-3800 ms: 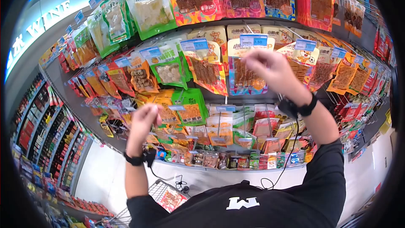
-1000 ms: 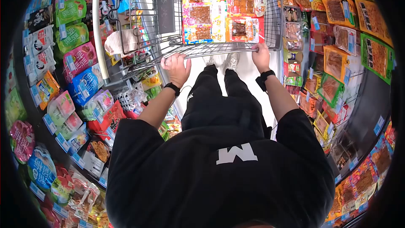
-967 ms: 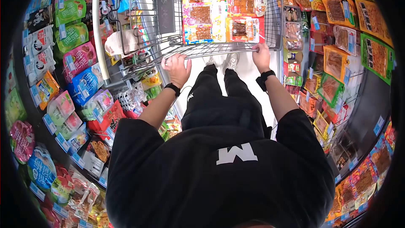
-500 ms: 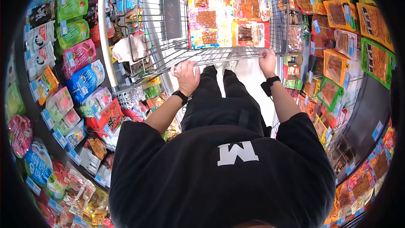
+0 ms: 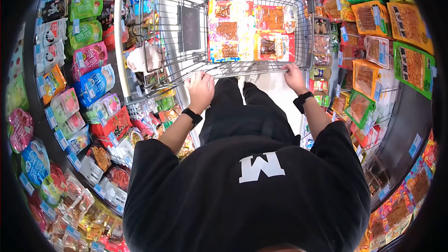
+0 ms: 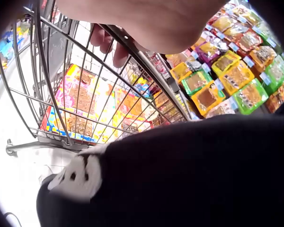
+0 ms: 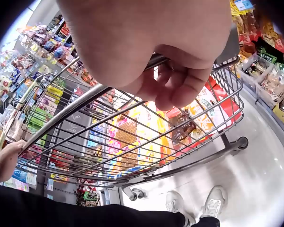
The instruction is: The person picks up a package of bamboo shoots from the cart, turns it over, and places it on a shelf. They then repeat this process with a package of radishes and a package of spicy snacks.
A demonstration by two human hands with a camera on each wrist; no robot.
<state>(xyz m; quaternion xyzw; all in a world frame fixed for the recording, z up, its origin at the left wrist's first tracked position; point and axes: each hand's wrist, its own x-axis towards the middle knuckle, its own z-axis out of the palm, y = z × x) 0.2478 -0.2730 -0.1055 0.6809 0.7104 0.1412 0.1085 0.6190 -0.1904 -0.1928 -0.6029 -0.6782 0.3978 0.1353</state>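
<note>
A wire shopping cart (image 5: 242, 67) stands sideways in front of me, its near side towards my body. My left hand (image 5: 200, 91) grips the near top rim, left of the middle. In the left wrist view its fingers (image 6: 120, 56) curl over the bar into the basket. Further right along the same rim, my right hand (image 5: 295, 78) holds on near the corner, fingers (image 7: 173, 94) wrapped over the bar in the right wrist view. Flat in the basket lie several colourful packs of brown snack strips, such as a pink pack (image 5: 227, 31) and a red pack (image 5: 274, 47).
Shelves of bagged snacks curve along both sides, with green pouches (image 5: 86, 33) at left and orange packs (image 5: 371, 17) at right. The cart's pale handle (image 5: 122, 37) is on the left, near a pinkish cloth-like item (image 5: 145, 59). White floor (image 5: 275, 94) shows beneath.
Earlier, both hands were raised before a snack rack; now both hold the cart's rim. Over the last second, the cart and hands have shifted slightly towards my body in the head view.
</note>
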